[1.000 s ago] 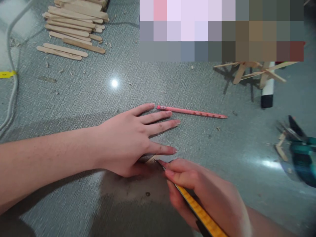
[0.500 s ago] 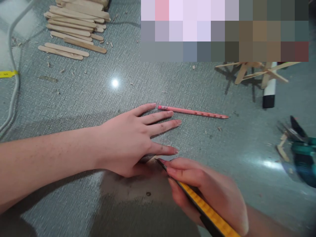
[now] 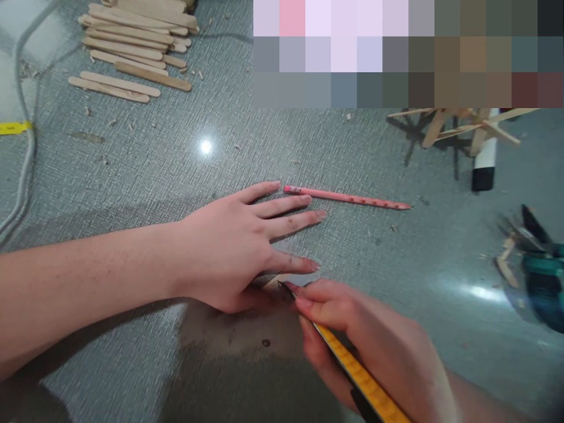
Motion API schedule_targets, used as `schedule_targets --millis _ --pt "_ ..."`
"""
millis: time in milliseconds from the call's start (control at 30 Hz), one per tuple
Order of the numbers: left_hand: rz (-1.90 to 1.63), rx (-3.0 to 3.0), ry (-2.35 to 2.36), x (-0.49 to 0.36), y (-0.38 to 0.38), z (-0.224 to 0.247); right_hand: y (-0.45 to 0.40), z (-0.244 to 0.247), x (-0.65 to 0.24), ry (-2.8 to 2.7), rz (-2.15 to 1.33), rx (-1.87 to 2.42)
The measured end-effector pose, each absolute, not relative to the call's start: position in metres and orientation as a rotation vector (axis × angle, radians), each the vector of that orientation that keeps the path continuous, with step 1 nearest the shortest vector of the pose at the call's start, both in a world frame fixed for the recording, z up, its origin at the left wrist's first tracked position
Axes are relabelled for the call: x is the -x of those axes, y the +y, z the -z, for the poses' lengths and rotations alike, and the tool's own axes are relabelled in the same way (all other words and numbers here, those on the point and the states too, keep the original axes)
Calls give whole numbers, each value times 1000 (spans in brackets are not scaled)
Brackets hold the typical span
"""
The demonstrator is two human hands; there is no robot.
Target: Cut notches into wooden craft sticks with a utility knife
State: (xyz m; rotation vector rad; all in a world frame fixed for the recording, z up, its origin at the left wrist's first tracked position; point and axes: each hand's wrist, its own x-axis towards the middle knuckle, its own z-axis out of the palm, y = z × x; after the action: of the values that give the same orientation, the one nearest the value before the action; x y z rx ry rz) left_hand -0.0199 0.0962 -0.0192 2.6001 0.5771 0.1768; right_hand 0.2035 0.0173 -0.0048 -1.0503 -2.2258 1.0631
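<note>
My left hand (image 3: 233, 244) lies palm down on the table with its fingers spread. Between its forefinger and thumb a small pale end of a wooden craft stick (image 3: 278, 279) shows; the rest is hidden under the hand. My right hand (image 3: 365, 335) is closed around a yellow and black utility knife (image 3: 348, 364), held at a slant. The blade tip touches or nearly touches the stick end. A pink pencil (image 3: 348, 197) lies just beyond my left fingertips, its eraser end close to them.
Several craft sticks (image 3: 127, 44) are piled at the upper left, with a grey cable (image 3: 30, 153) beside them. At the upper right a stick structure (image 3: 478, 132) stands by a white, black-ended object (image 3: 483, 173). Green-handled pliers (image 3: 541, 270) and wood scraps (image 3: 506, 264) lie at the right.
Both hands keep nearly the same places. The right hand and knife have shifted very slightly, and the whole view has moved a little.
</note>
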Motion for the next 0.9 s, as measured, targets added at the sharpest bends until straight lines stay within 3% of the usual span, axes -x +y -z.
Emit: schedule_targets --millis 900 --pt "-178 -2616 593 20 95 20 13 13 -207 -2269 -834 1060"
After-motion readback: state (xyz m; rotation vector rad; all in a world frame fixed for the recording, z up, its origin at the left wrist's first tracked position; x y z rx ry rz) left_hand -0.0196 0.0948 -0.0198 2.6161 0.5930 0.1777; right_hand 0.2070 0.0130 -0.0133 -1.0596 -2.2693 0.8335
